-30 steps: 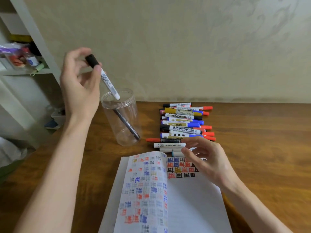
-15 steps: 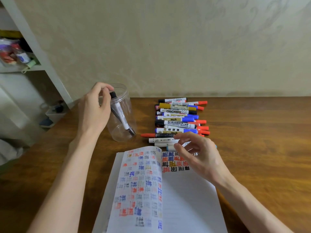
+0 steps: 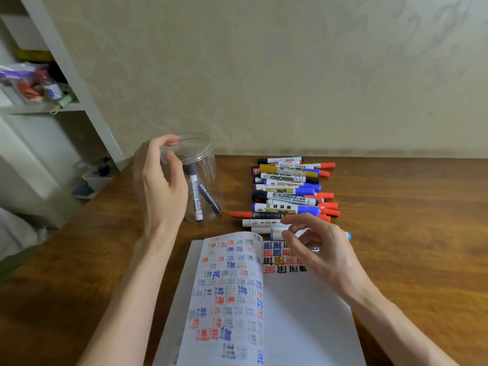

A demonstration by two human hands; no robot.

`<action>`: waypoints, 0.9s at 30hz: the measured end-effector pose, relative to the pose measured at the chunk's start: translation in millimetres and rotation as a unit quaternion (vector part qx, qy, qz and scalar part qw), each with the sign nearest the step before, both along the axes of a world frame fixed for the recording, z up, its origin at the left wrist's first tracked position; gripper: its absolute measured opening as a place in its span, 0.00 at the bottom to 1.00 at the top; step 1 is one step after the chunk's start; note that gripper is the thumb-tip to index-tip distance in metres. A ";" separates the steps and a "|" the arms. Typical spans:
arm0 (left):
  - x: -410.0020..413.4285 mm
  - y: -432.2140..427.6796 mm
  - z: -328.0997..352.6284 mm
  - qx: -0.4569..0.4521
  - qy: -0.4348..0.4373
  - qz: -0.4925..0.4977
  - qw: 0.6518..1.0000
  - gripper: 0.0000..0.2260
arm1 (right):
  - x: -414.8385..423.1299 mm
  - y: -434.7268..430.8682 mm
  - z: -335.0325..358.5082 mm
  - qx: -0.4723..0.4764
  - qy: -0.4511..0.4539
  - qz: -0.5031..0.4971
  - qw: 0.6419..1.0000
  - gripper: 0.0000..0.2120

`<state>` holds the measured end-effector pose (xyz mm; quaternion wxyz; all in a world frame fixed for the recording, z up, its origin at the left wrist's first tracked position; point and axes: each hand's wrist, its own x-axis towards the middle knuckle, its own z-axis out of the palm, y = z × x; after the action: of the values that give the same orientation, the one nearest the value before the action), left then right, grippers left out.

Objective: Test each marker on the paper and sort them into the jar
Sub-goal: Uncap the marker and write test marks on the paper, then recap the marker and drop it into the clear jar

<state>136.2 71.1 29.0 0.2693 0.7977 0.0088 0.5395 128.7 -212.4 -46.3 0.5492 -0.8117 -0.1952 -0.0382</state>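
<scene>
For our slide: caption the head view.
Left hand at a jar with two markers inside; right hand hovers over the marker pile.

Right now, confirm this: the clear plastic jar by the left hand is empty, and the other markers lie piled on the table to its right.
One thing is wrong: the clear plastic jar is not empty. The head view shows a white whiteboard marker and a thinner dark marker inside it. It does stand by the left hand, with the marker pile to its right.
</scene>
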 end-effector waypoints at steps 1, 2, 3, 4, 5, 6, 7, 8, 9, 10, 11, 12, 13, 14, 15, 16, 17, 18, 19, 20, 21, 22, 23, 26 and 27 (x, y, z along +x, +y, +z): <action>-2.7 -2.3 -2.1 -0.005 -0.016 0.001 1.000 0.10 | -0.7 0.4 -0.1 0.000 0.002 0.002 1.000 0.07; -5.2 -4.1 -3.8 -0.008 -0.029 -0.001 1.000 0.11 | -1.3 0.8 -0.1 0.000 0.003 0.004 1.000 0.07; -7.6 -5.4 -5.5 -0.010 -0.040 -0.003 0.999 0.11 | -2.1 1.0 -0.6 -0.003 0.006 0.006 1.000 0.07; -9.9 -6.7 -7.0 -0.012 -0.049 -0.004 0.999 0.12 | -2.8 1.4 -1.3 -0.006 0.007 0.008 1.000 0.07; -11.9 -8.2 -8.6 -0.014 -0.055 -0.004 0.998 0.12 | -3.2 2.0 -2.0 -0.011 0.008 0.009 1.000 0.08; -14.0 -10.1 -10.0 -0.014 -0.060 -0.005 0.998 0.12 | -3.5 2.7 -2.7 -0.016 0.009 0.010 1.000 0.08; -16.1 -12.4 -11.3 -0.015 -0.066 -0.006 0.998 0.12 | -4.0 3.1 -3.3 -0.022 0.009 0.012 1.000 0.08; -17.7 -14.8 -12.5 -0.015 -0.072 -0.007 0.997 0.12 | -4.1 3.9 -3.9 -0.027 0.007 0.013 1.000 0.07; -19.7 -17.7 -13.8 -0.017 -0.076 -0.009 0.997 0.13 | -5.0 4.5 -4.5 -0.030 0.006 0.015 0.999 0.07; -21.5 -20.4 -15.3 -0.020 -0.078 -0.012 0.997 0.13 | -5.7 5.4 -5.0 -0.031 0.004 0.017 0.999 0.07; -22.9 -23.4 -16.5 -0.023 -0.081 -0.013 0.996 0.13 | -6.2 6.3 -5.5 -0.033 0.003 0.017 0.999 0.06; -24.2 -26.0 -18.1 -0.026 -0.082 -0.014 0.996 0.13 | -6.8 7.2 -6.2 -0.034 0.003 0.016 0.999 0.06; -24.8 -28.2 -19.5 -0.028 -0.083 -0.015 0.996 0.13 | -7.3 8.2 -6.8 -0.035 0.003 0.015 0.999 0.06; -25.3 -29.8 -21.0 -0.029 -0.085 -0.016 0.996 0.13 | -8.2 9.2 -7.5 -0.035 0.005 0.015 0.999 0.06; -25.7 -31.3 -22.5 -0.033 -0.087 -0.017 0.996 0.13 | -9.6 10.0 -7.9 -0.035 0.008 0.017 0.999 0.07; -26.1 -32.6 -23.5 -0.038 -0.089 -0.018 0.995 0.13 | -10.9 11.2 -7.7 -0.036 0.008 0.020 0.999 0.07; -26.6 -34.2 -24.4 -0.043 -0.091 -0.019 0.995 0.13 | -12.3 12.0 -7.4 -0.038 0.008 0.024 0.999 0.07; -27.2 -36.0 -25.2 -0.046 -0.093 -0.020 0.994 0.13 | -13.4 12.8 -7.1 -0.039 0.009 0.028 0.999 0.06; -27.9 -38.4 -25.9 -0.049 -0.095 -0.021 0.994 0.13 | -14.2 13.3 -6.9 -0.040 0.010 0.032 0.999 0.06; -28.3 -40.8 -26.8 -0.051 -0.097 -0.024 0.994 0.13 | -14.8 13.6 -6.9 -0.039 0.011 0.035 0.999 0.06; -28.8 -43.1 -28.0 -0.054 -0.098 -0.029 0.993 0.13 | -15.2 13.6 -6.7 -0.038 0.011 0.036 0.999 0.06; -29.3 -45.0 -29.6 -0.058 -0.096 -0.034 0.993 0.13 | -15.7 13.5 -6.4 -0.037 0.012 0.036 0.999 0.06; -30.1 -46.8 -31.2 -0.062 -0.092 -0.042 0.993 0.13 | -16.1 13.5 -5.7 -0.034 0.011 0.033 0.999 0.06; -31.0 -50.2 -35.0 -0.061 -0.056 -0.084 0.993 0.10 | -16.3 12.7 -5.0 -0.021 0.005 0.015 1.000 0.08; -30.4 -51.3 -35.6 -0.060 -0.034 -0.104 0.992 0.10 | -15.4 11.7 -5.1 -0.016 0.001 0.007 1.000 0.08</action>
<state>105.8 19.8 -6.5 0.3712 0.7581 -0.0510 0.5338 113.3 -200.7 -51.3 0.5364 -0.8192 -0.2008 -0.0300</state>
